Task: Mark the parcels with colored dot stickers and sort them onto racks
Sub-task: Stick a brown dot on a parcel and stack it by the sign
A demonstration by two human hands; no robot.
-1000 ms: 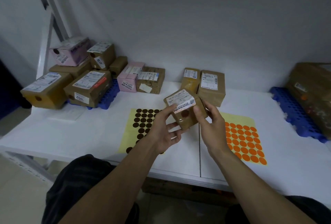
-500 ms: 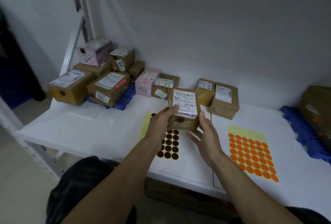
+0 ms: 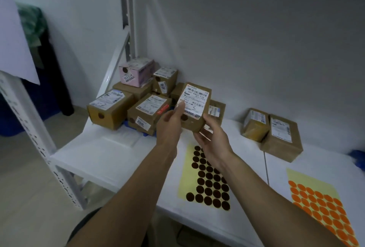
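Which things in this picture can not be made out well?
Head view only.
Label print on the held parcel: too small, blurred.
Orange sticker sheet: cut off at the bottom-right corner.
Brown sticker sheet: partly hidden by the right forearm.
Blue tray: mostly beyond the right edge.

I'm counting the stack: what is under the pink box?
The pink box rests on a brown parcel. In front, a left parcel and a red-stickered parcel cover its lower part, so what it stands on cannot be seen.
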